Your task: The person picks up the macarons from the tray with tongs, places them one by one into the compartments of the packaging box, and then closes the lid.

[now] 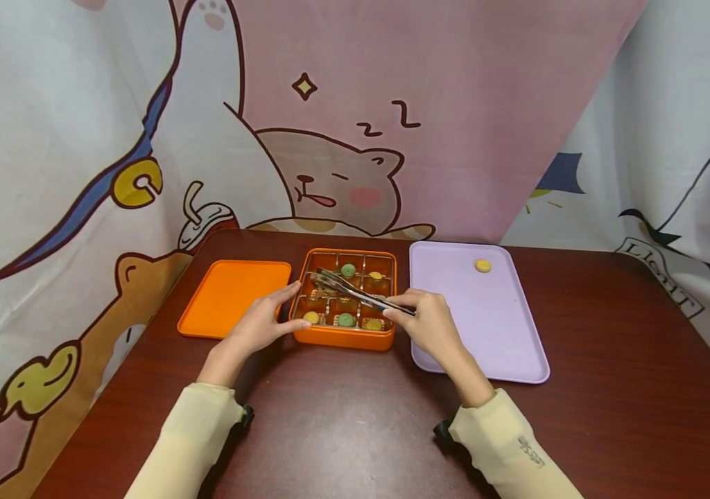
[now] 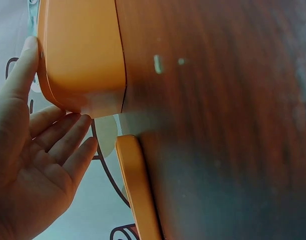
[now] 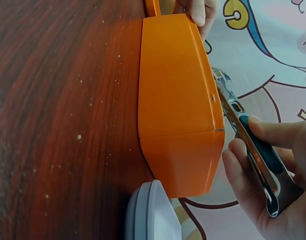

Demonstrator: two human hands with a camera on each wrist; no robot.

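Note:
An orange box with a clear divided insert stands on the table, small round yellow and green cookies in several compartments. My left hand touches its front left corner, thumb at the front rim and fingers along the left side; in the left wrist view the fingers look nearly straight. My right hand grips metal tongs with dark handle inlays. In the head view the tongs slant leftward across the box, their tips over its left side. Whether a cookie sits between the tips I cannot tell.
To the right of the box lies a lilac tray with one yellow cookie near its far edge. An orange lid rests flat at the left. Behind the table hangs a cartoon-print cloth.

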